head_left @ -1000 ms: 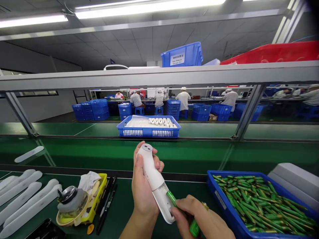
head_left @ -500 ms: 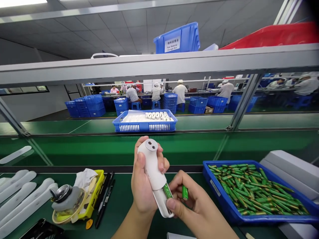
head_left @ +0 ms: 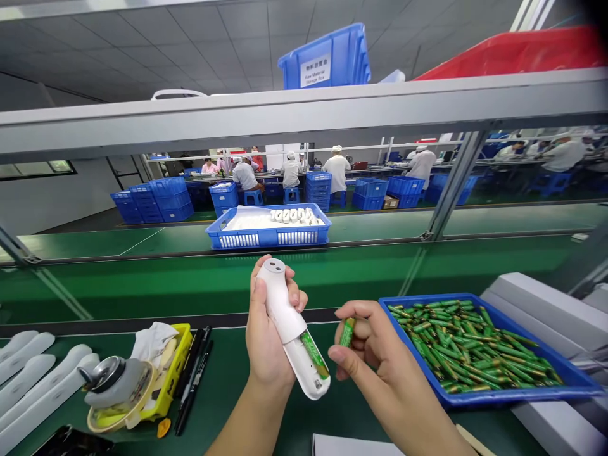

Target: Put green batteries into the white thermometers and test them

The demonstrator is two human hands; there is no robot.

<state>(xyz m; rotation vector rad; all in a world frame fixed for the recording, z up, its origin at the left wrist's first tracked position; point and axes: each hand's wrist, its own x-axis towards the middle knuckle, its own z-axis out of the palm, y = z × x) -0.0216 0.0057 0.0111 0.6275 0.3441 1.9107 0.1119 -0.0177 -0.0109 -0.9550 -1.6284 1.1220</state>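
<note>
My left hand (head_left: 269, 348) is wrapped around a white handheld device (head_left: 286, 313), tilted with its two-holed round end up and away from me. Its lower end shows an uncovered battery compartment, where one green battery (head_left: 313, 354) lies along the slot. To the right of the device, apart from it, my right hand (head_left: 375, 361) pinches another green battery (head_left: 348, 332) between thumb and fingers. A blue tray (head_left: 449, 398) heaped with loose green batteries stands just beyond my right hand.
White curved shells (head_left: 52, 386) lie at the left. A yellow basket (head_left: 178, 367), a metal-topped bottle (head_left: 118, 380) and black pens (head_left: 194, 383) sit nearer. Behind, a blue crate (head_left: 268, 237) holds white parts. White boxes (head_left: 527, 310) flank the tray. Co-workers sit far back.
My right hand has drawn away from the device to the right, leaving one battery in the compartment. It still holds the other battery. The view has shifted slightly.
</note>
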